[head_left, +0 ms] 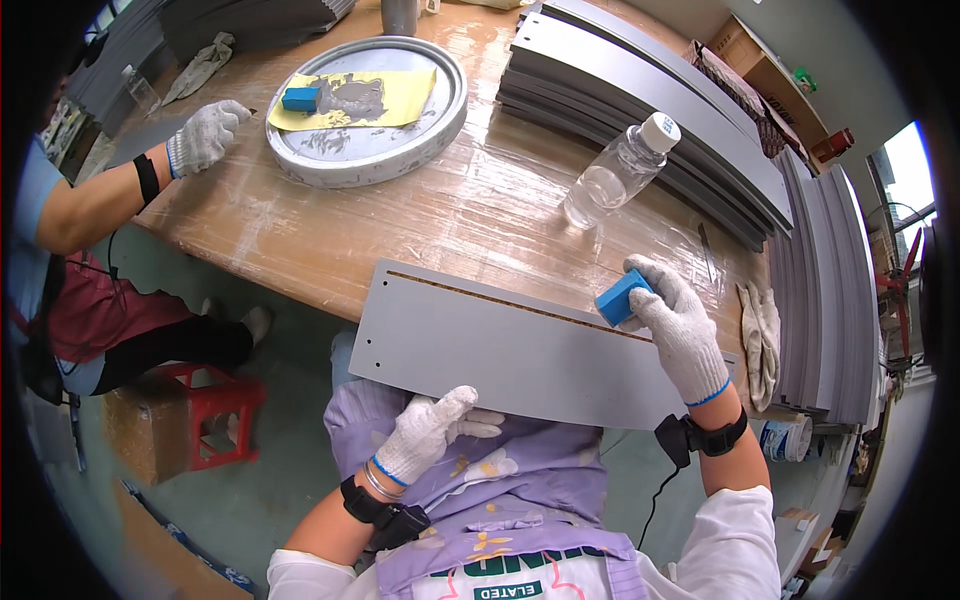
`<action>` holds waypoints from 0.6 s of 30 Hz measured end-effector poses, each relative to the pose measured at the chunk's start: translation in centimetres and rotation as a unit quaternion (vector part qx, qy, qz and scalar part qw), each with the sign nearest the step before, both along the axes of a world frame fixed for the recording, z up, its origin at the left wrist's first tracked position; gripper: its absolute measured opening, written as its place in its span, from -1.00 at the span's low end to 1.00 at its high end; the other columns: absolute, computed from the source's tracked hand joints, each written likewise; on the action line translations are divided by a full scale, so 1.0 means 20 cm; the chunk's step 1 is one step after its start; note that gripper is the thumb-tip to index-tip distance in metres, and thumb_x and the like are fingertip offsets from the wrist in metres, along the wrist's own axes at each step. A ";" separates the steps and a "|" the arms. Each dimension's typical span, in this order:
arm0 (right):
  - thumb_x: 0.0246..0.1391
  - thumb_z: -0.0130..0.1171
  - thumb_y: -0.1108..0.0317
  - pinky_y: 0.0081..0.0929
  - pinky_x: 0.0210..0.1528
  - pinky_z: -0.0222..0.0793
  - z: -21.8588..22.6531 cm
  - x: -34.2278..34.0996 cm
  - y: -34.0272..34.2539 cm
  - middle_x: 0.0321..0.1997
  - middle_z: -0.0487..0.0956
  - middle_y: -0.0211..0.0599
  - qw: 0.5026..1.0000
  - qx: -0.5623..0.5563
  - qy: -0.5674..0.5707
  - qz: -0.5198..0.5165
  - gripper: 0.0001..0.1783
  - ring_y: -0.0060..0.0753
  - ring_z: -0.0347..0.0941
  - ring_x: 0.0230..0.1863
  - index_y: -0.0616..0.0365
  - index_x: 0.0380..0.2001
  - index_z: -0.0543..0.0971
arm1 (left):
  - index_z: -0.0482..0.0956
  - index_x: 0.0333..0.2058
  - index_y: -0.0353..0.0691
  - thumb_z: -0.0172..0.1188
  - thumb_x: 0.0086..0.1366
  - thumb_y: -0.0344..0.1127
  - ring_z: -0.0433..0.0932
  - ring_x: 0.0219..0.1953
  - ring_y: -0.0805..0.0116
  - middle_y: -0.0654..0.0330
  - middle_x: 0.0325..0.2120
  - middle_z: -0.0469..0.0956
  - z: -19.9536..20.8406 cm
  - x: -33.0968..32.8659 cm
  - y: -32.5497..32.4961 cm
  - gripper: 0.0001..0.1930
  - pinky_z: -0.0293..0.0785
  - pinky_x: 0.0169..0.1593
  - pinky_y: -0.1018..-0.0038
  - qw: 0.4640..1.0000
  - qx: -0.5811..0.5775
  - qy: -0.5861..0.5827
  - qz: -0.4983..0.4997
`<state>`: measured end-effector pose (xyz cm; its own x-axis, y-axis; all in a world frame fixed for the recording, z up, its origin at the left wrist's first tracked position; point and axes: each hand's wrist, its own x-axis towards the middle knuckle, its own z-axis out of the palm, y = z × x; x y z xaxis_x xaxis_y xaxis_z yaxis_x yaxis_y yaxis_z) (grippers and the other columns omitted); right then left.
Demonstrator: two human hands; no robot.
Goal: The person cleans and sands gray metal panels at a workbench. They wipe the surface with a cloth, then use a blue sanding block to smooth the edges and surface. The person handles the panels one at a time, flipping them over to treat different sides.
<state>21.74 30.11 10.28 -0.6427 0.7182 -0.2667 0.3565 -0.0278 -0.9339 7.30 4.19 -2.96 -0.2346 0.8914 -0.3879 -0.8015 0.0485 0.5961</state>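
At 3 o'clock the right hand (pixel 683 330) pinches a blue block (pixel 622 298) between its fingers; at 7 o'clock the left hand (pixel 428 438) has fingers partly spread, touching the near edge of a grey board (pixel 530 355); flat and smooth, the board lies toward 5 o'clock, overlapping the counter (pixel 370 225); a brown strip (pixel 500 299) lines its far edge.

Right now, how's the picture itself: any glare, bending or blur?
In the head view, the right-hand window is washed out white; in the head view, pale glare streaks the table; in the head view, the fisheye lens bows the stacked boards and leaves dark corners; in the head view, the left hand and right hand look fairly sharp.
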 end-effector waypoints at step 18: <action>0.16 0.22 0.21 -0.18 0.14 0.43 -0.06 -0.77 -0.21 0.11 0.55 -0.03 0.921 0.296 -0.053 0.246 -0.49 0.04 0.51 0.10 0.10 0.15 0.47 | 0.40 0.13 -0.36 0.06 0.48 -0.31 0.58 0.03 0.19 0.05 0.02 0.51 0.00 0.00 0.12 -0.66 0.64 0.05 0.23 0.989 0.023 -0.139 -0.043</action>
<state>6.27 25.87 9.12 -0.9220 0.3872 -0.0024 0.2809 0.6647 -0.6923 7.27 6.54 -2.99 -0.0474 0.9211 -0.3863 -0.9290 0.1014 0.3559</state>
